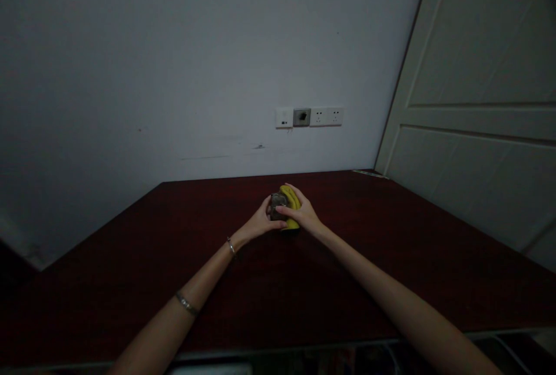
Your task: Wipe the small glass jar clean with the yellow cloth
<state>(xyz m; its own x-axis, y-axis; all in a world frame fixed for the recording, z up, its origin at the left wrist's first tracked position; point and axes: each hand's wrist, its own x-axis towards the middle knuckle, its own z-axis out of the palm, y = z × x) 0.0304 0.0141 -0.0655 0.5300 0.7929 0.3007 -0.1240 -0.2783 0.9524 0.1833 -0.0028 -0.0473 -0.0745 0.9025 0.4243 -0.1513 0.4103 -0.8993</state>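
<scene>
Over the middle of the dark red table [195, 282], my two hands meet around a pair of things pressed together. My left hand [258, 223] is closed on a rounded grey-brown object [278, 199] with a slightly shiny surface; its kind is too dark to tell. My right hand [307, 214] is closed round a yellow, folded, cloth-like piece [292, 224] lying against the right side of that object. The right thumb reaches across onto the grey-brown object. Fingers hide much of both things.
A pale wall with a row of sockets and switches [309, 117] rises behind the table. On the right stands a cream panelled door [473, 114]. A thin flat strip [369, 174] lies at the table's far right corner. Dim items show below the front edge.
</scene>
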